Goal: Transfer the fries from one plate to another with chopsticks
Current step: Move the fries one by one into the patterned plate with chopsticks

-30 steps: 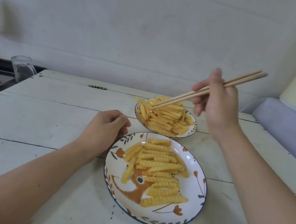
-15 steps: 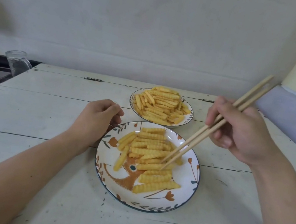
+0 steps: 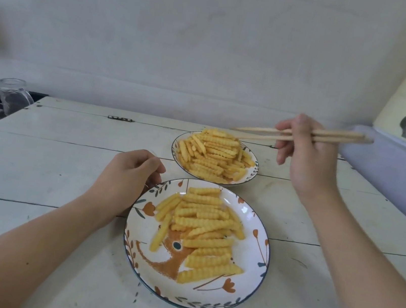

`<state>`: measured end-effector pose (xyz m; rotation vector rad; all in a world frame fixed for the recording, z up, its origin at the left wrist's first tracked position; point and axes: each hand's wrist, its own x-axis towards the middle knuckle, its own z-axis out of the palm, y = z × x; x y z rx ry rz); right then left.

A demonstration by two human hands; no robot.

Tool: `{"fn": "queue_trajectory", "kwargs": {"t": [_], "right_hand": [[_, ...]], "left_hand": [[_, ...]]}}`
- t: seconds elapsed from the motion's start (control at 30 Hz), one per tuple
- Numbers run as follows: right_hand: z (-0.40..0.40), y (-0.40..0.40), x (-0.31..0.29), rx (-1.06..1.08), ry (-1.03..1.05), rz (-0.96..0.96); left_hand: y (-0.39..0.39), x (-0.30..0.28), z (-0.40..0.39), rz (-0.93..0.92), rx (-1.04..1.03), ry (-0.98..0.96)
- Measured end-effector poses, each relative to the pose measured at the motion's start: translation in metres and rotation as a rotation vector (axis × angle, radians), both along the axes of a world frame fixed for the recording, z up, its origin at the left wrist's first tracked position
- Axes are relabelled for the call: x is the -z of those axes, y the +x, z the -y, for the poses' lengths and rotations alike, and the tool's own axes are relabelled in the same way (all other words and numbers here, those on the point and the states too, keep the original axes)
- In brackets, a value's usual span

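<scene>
Right hand (image 3: 305,154) grips chopsticks (image 3: 303,136), tips apart and empty over the far plate (image 3: 252,173) heaped with fries (image 3: 212,155); likely between transfers, next needs pinching 1 fry; left hand (image 3: 129,176) loosely curled beside near plate (image 3: 252,273).

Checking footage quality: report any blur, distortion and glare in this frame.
Head view: wide-angle bending curves the white plank table edges; the wooden chopsticks look slightly soft at their far ends; a small glare spot sits on the near flower-patterned plate; light is soft, shadows faint.
</scene>
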<state>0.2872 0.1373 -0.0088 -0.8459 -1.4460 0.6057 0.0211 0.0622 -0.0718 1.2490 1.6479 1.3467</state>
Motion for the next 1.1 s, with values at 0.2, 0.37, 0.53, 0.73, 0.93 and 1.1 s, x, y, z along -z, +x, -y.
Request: {"fn": "queue_trajectory", "kwargs": {"t": [0.2, 0.37, 0.53, 0.73, 0.93, 1.1], "right_hand": [[-0.002, 0.000, 0.020, 0.075, 0.012, 0.018], [-0.009, -0.001, 0.027, 0.059, -0.022, 0.078], [-0.009, -0.003, 0.026, 0.083, 0.006, 0.043], [-0.001, -0.004, 0.017, 0.091, 0.040, -0.041], [0.011, 0.002, 0.004, -0.011, -0.007, -0.189], [0.023, 0.003, -0.001, -0.209, -0.099, -0.183]], "left_hand": [[-0.001, 0.000, -0.002, -0.006, 0.004, -0.007], [0.001, 0.001, -0.002, -0.008, 0.001, -0.006], [0.001, 0.001, -0.003, -0.014, -0.009, -0.008], [0.001, 0.001, -0.003, -0.015, -0.013, -0.004], [0.001, 0.001, -0.004, -0.019, -0.015, -0.005], [0.001, 0.000, -0.003, -0.022, -0.019, -0.003]]}}
